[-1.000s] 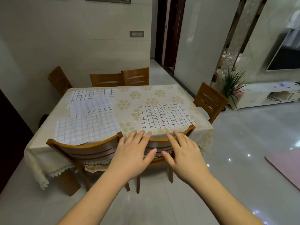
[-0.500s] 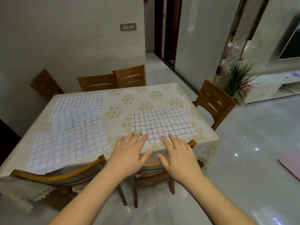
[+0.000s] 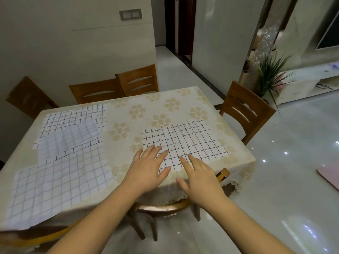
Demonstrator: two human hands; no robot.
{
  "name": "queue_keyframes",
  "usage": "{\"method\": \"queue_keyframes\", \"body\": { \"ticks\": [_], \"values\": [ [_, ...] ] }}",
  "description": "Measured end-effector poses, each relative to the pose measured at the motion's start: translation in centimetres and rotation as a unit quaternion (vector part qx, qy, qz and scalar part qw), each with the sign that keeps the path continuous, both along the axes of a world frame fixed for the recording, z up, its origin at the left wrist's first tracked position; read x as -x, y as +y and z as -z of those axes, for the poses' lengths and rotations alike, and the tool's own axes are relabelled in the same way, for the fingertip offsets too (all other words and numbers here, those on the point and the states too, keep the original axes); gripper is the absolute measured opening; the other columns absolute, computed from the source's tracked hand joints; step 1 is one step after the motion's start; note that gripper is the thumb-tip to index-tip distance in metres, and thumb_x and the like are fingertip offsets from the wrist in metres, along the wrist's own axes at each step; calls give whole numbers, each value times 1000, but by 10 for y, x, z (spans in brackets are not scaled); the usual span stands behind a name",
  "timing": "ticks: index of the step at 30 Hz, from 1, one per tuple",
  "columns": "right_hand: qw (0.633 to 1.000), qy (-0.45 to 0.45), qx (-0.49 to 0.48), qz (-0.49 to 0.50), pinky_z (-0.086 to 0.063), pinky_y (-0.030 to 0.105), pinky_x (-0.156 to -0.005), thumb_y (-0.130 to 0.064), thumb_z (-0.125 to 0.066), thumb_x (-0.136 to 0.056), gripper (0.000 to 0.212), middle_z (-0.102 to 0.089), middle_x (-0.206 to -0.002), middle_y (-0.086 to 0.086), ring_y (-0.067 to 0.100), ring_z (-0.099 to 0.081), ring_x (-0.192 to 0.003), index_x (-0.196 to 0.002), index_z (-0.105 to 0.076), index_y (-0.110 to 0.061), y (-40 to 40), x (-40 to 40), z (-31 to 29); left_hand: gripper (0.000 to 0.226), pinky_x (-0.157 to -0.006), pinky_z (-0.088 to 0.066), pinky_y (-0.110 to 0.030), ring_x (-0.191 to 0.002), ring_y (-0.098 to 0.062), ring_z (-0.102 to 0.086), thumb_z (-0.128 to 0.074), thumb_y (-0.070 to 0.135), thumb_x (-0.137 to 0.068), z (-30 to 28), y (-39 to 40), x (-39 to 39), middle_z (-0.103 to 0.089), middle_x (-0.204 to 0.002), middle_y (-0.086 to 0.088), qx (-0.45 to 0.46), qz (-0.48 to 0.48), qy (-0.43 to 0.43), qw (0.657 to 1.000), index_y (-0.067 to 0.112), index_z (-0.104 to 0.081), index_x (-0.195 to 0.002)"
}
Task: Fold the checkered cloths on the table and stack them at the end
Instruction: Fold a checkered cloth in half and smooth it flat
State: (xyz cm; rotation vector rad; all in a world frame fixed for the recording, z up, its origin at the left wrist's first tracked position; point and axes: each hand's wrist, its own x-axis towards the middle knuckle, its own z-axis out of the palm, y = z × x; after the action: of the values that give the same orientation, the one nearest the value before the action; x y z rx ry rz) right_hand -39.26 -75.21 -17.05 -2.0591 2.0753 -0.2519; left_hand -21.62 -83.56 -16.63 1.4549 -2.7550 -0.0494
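My left hand (image 3: pixel 146 169) and my right hand (image 3: pixel 199 174) reach over the near edge of the tabletop (image 3: pixel 157 107), palms down, fingers straight and spread, holding nothing. Both sit side by side with a small gap between them. The fingertips of each lie over the near edge of the black-checked cloth (image 3: pixel 185 142), which lies spread flat on the near right part of the flowered cover; whether they press on it I cannot tell.

On the left side three more cloths lie unfolded and overlapping: a black-lined cloth (image 3: pixel 77 116) at the far left, a pale small cloth (image 3: pixel 71 138) partly on top of it, and a large grey-lined cloth (image 3: pixel 60 182) nearest, running to the near left edge.

A wooden chair (image 3: pixel 245 110) stands at the right side.
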Motion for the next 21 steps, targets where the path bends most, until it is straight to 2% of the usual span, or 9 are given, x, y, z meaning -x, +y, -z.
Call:
{"method": "queue_keyframes", "body": {
  "ticks": [4, 7, 9, 14, 21],
  "values": [
    [999, 9, -17, 29, -12, 38, -119, -54, -35, -99, 68, -8, -164, 5, 23, -8, -149, -156, -10, -26, -36, -17, 12, 74, -118, -18, -42, -145, -18, -26, -10, 63, -85, 16, -48, -3, -34, -155, 5, 14, 34, 35, 999, 32, -36, -147],
    [998, -3, -32, 60, -10, 39, -119, -53, -35, -99, 67, 0, -164, 3, 23, 0, -150, -156, -10, -27, -59, -33, 18, 72, -117, -20, -43, -144, -19, -28, -13, 61, -86, 24, -86, -6, -37, -153, 4, 1, 80, 38, 996, 30, -41, -145],
    [995, -9, -44, 83, -12, 40, -119, -53, -36, -99, 67, 1, -164, 3, 23, -1, -150, -156, -10, -27, -73, -43, 22, 71, -116, -23, -44, -142, -20, -31, -15, 60, -86, 27, -110, -10, -41, -151, 3, 1, 112, 40, 993, 28, -45, -143],
    [988, -14, -72, 137, -12, 41, -119, -51, -36, -100, 67, -2, -164, 5, 25, -4, -150, -156, -10, -26, -98, -64, 40, 56, -104, -40, -47, -128, -25, -52, -35, 52, -89, 45, -165, -27, -59, -135, -3, 23, 178, 38, 983, 23, -61, -129],
    [979, -23, -103, 177, -13, 41, -119, -51, -37, -100, 66, -4, -164, 5, 25, -6, -150, -156, -11, -27, -116, -61, 74, 53, -97, -46, -47, -119, -27, -59, -39, 48, -88, 72, -213, -16, -64, -127, -7, -3, 247, 29, 968, 18, -64, -125]
  ]
}}
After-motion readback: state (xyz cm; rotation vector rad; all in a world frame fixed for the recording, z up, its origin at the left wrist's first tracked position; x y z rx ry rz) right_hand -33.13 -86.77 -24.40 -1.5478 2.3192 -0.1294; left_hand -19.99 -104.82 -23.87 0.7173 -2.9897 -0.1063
